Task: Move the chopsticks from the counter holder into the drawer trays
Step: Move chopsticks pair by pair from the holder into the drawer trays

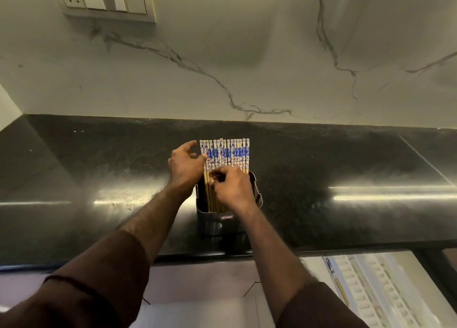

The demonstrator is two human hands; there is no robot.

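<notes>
- My two forearms, in rolled dark brown sleeves, reach up from the bottom edge toward the middle of the counter.
- My right hand sits over the mouth of the holder, fingers curled and pinching the shafts of a few chopsticks near the rim.
- My left hand is just beside the left end of the row; its thumb touches the outermost stick, the other fingers spread loosely and closing on nothing.
- The chopsticks stand in one flat row inside the dark holder, long axis running away from me, blue-and-white patterned ends pointing toward the wall, plain wooden shafts down in the holder.
- The holder stands near the front edge of the black counter, with bare polished stone stretching well to the left and right of it and a band of it behind, up to the wall.
- Below the counter edge at lower right, an open drawer shows pale ribbed trays; what lies in them is too blurred to tell.
- The wall is pale veined marble, with a switch plate at upper left.
</notes>
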